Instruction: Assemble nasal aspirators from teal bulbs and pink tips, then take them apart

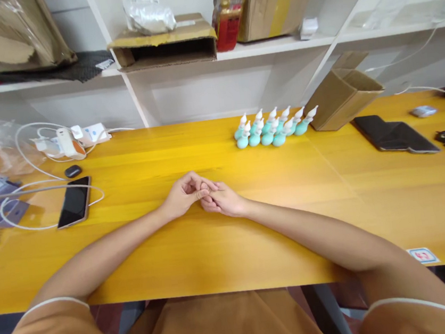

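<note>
My left hand point(181, 196) and my right hand point(226, 199) are clasped together above the middle of the yellow wooden table point(216, 253). The left thumb lies across the curled fingers of the right hand, and the fingers of both overlap. Both hands are closed, and no object shows between them. Beyond them, to the right, several small bulb-shaped bottles point(266, 138) stand in close rows. They have turquoise round bottoms and white pointed tops.
On the left lie a phone point(74, 202), a small black case point(73, 171) and a power strip point(70, 144) with white cables. A brown paper bag point(345, 98) and a black folded item point(394, 134) are at the right. Shelves behind hold cardboard boxes point(166, 42).
</note>
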The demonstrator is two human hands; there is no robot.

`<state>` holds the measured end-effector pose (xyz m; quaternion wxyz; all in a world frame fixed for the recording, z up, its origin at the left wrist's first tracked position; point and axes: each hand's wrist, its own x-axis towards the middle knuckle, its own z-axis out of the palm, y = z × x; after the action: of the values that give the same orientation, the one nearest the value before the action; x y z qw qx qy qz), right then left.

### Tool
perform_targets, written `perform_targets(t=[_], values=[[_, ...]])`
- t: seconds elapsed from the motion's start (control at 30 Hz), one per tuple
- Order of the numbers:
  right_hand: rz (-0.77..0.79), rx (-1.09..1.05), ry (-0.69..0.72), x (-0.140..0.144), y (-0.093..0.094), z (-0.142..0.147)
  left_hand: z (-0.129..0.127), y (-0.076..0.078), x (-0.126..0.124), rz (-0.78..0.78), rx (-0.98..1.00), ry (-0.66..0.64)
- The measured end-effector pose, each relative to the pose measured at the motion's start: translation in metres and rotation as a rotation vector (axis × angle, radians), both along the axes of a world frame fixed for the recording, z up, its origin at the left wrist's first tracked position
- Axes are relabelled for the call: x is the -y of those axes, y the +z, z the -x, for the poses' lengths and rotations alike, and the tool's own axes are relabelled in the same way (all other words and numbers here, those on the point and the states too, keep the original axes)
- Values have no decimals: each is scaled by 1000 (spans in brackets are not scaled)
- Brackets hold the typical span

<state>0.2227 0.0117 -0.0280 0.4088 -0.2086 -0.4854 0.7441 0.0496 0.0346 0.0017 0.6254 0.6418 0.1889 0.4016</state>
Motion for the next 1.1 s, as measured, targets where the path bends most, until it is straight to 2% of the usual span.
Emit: perform_targets(t=[0.27, 0.6, 0.73, 0.83, 0.97, 1.1], values=[[20, -4, 3, 0, -2, 1, 0, -3, -1, 38, 32, -43], [42, -70, 18, -1, -2, 3, -1, -9, -3, 41, 46, 6], [65, -65, 12, -2, -2, 3, 0, -11, -4, 86, 43, -4], [5, -17, 9, -2, -5, 1, 2, -11, -4, 127, 22, -25], [-114, 60, 6, -2, -10, -1, 3, -9, -5, 83, -9, -34], [-88, 30, -22, -2, -8, 0, 2, -9, -4, 151, -6, -28]])
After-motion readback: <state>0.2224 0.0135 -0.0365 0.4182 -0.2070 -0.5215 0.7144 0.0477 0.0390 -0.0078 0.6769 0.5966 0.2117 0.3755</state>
